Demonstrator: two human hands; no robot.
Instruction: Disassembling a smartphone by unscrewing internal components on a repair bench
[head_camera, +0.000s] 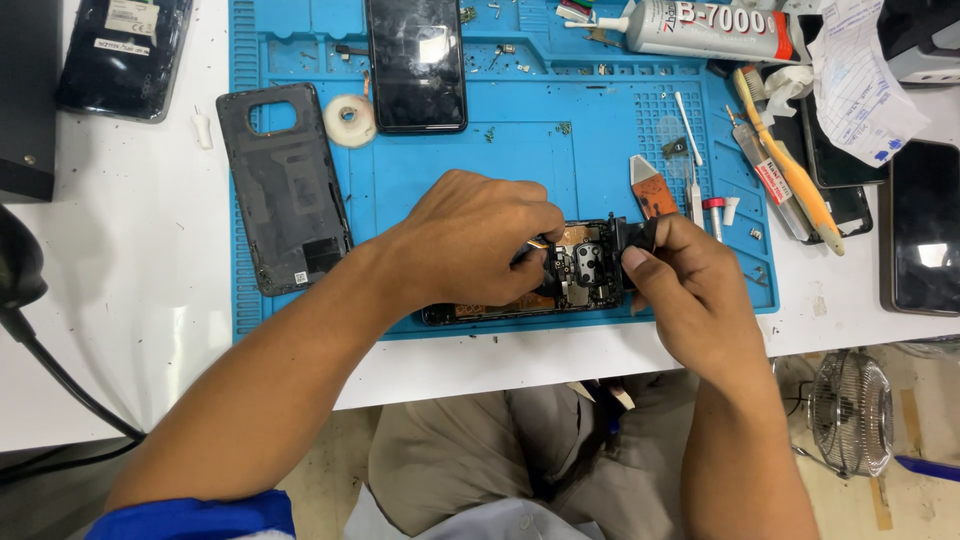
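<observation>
Both hands work over the open phone (560, 275) on the blue mat (300, 310): left hand (470, 235) pinches inside, right hand (690, 285) holds a black part (632, 238), and a slip could tear the thin cable.

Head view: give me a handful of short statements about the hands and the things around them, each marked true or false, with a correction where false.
1. Both hands work on an opened phone lying on the blue mat. True.
2. The left hand rests on the roll of tape. False: the roll lies apart, near the mat's upper left.
3. A removed dark back cover lies at the mat's left edge. True.
4. The tube of glue lies between the two hands. False: it lies at the top of the mat.
5. The right hand pinches a small black part at the phone's end. True.
</observation>
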